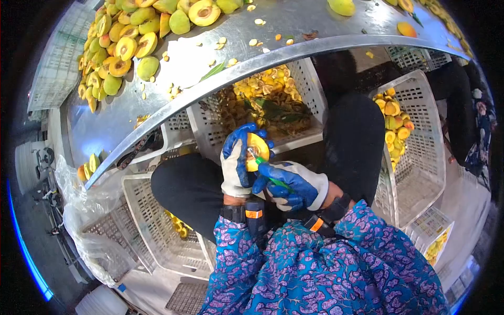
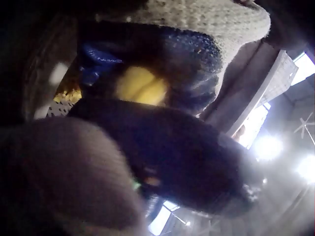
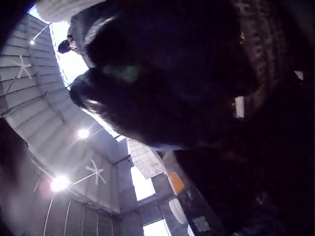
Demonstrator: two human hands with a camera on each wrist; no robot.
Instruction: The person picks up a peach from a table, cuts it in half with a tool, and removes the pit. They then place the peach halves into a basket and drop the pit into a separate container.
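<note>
Upper left of the head frame: heap of halved yellow-green fruit (image 1: 123, 44) on a curved steel counter (image 1: 294, 23), loose pits (image 1: 255, 41) scattered beside it. Lower left: clear plastic bag (image 1: 79, 210), then white slatted crates (image 1: 149, 220) under the counter edge.

Centre, above the lap: left hand (image 1: 236, 165) in a blue-and-white glove, fingers curled round a yellow fruit half (image 1: 257, 151), cut face turned up toward the camera. In the left wrist view, same yellow fruit (image 2: 141, 86) wedged among dark blurred glove fingers.

Just right of it: right hand (image 1: 289, 184), gloved alike, fingers closed round a green-handled tool (image 1: 273, 178), tip touching the fruit's cut face. Right wrist view too dark to show the grip; only a faint green patch near the top.

Behind the hands: crate of yellow scraps and leaves (image 1: 268, 107). Right of frame: another crate with whole and halved fruit (image 1: 394, 118). Bottom: purple-patterned sleeves (image 1: 315, 268).
</note>
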